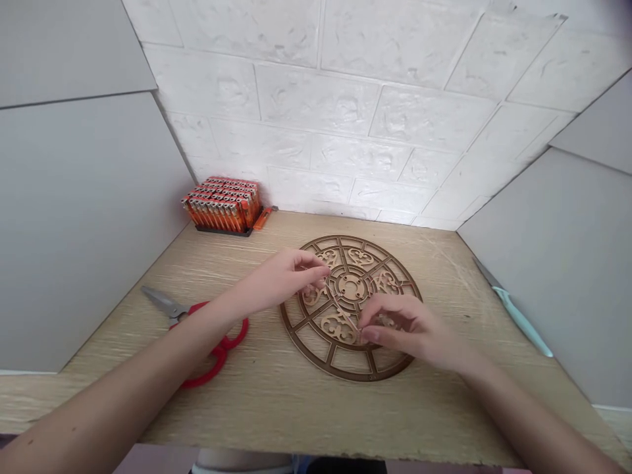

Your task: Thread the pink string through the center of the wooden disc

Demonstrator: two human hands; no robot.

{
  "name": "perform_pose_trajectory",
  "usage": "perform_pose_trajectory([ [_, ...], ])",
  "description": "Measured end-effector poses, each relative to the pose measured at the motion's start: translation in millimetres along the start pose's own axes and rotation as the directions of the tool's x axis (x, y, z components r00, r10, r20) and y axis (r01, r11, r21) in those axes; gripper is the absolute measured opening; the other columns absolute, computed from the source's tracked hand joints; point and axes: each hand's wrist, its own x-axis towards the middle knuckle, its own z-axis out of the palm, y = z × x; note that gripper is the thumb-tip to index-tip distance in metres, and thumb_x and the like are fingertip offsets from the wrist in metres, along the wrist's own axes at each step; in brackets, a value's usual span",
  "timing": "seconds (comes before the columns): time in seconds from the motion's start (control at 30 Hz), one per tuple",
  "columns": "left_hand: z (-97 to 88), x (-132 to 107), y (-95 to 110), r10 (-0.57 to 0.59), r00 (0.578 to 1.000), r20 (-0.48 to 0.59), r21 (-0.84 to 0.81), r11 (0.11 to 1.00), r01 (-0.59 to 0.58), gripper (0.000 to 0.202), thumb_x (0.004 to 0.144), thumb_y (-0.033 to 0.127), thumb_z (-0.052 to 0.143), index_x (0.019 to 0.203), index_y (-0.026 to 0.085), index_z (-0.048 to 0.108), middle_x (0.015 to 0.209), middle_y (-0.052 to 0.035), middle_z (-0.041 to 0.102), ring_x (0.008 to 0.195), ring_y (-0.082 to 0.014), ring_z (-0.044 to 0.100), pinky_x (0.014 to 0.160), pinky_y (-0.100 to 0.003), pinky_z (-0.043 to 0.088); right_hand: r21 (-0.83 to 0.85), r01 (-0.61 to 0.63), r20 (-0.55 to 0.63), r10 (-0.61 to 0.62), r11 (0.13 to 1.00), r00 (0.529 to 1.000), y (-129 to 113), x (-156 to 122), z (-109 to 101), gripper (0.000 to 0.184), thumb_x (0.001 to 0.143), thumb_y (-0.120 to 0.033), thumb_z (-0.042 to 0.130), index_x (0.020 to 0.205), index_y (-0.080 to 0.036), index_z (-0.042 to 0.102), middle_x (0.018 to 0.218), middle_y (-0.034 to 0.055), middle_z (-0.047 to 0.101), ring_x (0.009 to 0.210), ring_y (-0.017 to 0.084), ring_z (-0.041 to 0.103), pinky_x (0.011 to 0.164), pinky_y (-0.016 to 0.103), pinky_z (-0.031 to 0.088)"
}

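white textured brick wall, grey side panels, pale wooden tabletop

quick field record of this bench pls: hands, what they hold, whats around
left hand: pinches upper end of thin strip
right hand: pinches its lower end
under hands: round fretwork disc, flat on table
left of disc: red scissors, partly under left forearm
back left: tray of orange lighters, one loose lighter beside it
right edge: teal-handled knife
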Motion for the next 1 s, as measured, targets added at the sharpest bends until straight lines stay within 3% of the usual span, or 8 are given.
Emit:
perform_pose_trajectory([
  [0.17, 3.7, 4, 2, -0.059, 0.998, -0.016, -0.397, 0.917, 0.048, 0.041, 0.078, 0.040, 0.063, 0.108, 0.013, 0.053, 0.112, -0.0080, 0.058, 0.099, -0.0129, 0.059, 0.084, -0.021, 0.048, -0.089, 0.020, 0.120, -0.010, 0.996, 0.993, 1, 3, 6, 0.014, 0.091, -0.030, 0.056, 0.090, -0.017, 0.063, 0.085, -0.0002, 0.062, 0.079, 0.011, 0.056, 0.071, 0.021, 0.043],
  [0.3, 1.3, 4, 2, -0.119, 0.993, 0.000, -0.457, 0.883, 0.105, 0.044, 0.078, 0.037, 0.063, 0.111, 0.012, 0.048, 0.118, -0.0114, 0.054, 0.098, -0.0149, 0.060, 0.082, -0.023, 0.049, -0.142, 0.030, 0.118, -0.013, 0.989, 0.993, 2, 4, 8, 0.012, 0.090, -0.027, 0.056, 0.091, -0.017, 0.063, 0.085, -0.0001, 0.062, 0.080, 0.011, 0.056, 0.071, 0.021, 0.043],
  [0.37, 1.7, 4, 0, -0.106, 0.994, -0.021, -0.341, 0.936, 0.093, 0.042, 0.080, 0.039, 0.060, 0.110, 0.012, 0.049, 0.110, -0.0094, 0.058, 0.089, -0.0126, 0.061, 0.075, -0.022, 0.048, -0.149, 0.045, 0.121, -0.027, 0.988, 0.992, 2, 3, 8, 0.011, 0.091, -0.026, 0.056, 0.091, -0.017, 0.063, 0.086, 0.0002, 0.062, 0.080, 0.011, 0.056, 0.071, 0.021, 0.043],
  [0.47, 7.0, 2, -2, 0.016, 0.994, -0.110, 0.016, 1.000, -0.015, 0.036, 0.085, 0.045, 0.051, 0.104, 0.015, 0.055, 0.096, -0.0037, 0.060, 0.079, -0.0092, 0.057, 0.068, -0.021, 0.043, -0.154, 0.109, 0.141, -0.087, 0.982, 0.986, 1, 4, 9, 0.009, 0.090, -0.023, 0.057, 0.089, -0.017, 0.063, 0.084, -0.0001, 0.062, 0.080, 0.011, 0.056, 0.074, 0.021, 0.043],
  [0.53, 13.5, -1, -2, 0.121, 0.982, -0.144, 0.291, 0.954, -0.075, 0.037, 0.088, 0.049, 0.044, 0.099, 0.017, 0.057, 0.093, -0.0022, 0.059, 0.081, -0.0103, 0.054, 0.070, -0.024, 0.041, -0.145, 0.170, 0.167, -0.145, 0.975, 0.975, 1, 5, 10, 0.006, 0.090, -0.021, 0.058, 0.089, -0.017, 0.062, 0.085, -0.0003, 0.063, 0.082, 0.011, 0.056, 0.078, 0.022, 0.042],
  [0.63, 25.0, -6, -2, 0.269, 0.957, -0.111, 0.599, 0.787, -0.152, 0.039, 0.090, 0.051, 0.039, 0.099, 0.017, 0.056, 0.100, -0.0036, 0.056, 0.098, -0.0156, 0.048, 0.084, -0.030, 0.038, -0.115, 0.239, 0.223, -0.209, 0.964, 0.952, 1, 7, 11, 0.006, 0.089, -0.020, 0.059, 0.089, -0.016, 0.063, 0.091, 0.0005, 0.064, 0.089, 0.011, 0.057, 0.085, 0.024, 0.042],
  [0.77, 36.6, -9, -6, 0.341, 0.940, -0.028, 0.724, 0.655, -0.217, 0.038, 0.091, 0.049, 0.039, 0.099, 0.016, 0.054, 0.106, -0.0049, 0.052, 0.106, -0.0185, 0.042, 0.090, -0.032, 0.035, -0.086, 0.288, 0.289, -0.253, 0.954, 0.923, 0, 9, 12, 0.006, 0.088, -0.018, 0.060, 0.085, -0.016, 0.065, 0.096, 0.0019, 0.064, 0.097, 0.012, 0.057, 0.094, 0.026, 0.040],
  [1.0, 45.5, -8, -14, 0.347, 0.938, 0.024, 0.735, 0.630, -0.251, 0.022, 0.091, 0.035, 0.043, 0.095, 0.016, 0.052, 0.100, -0.0034, 0.052, 0.098, -0.0166, 0.042, 0.081, -0.030, 0.036, -0.080, 0.288, 0.308, -0.251, 0.954, 0.918, -2, 9, 13, 0.006, 0.086, -0.019, 0.063, 0.087, -0.016, 0.068, 0.101, 0.0037, 0.063, 0.105, 0.014, 0.055, 0.101, 0.028, 0.036],
])
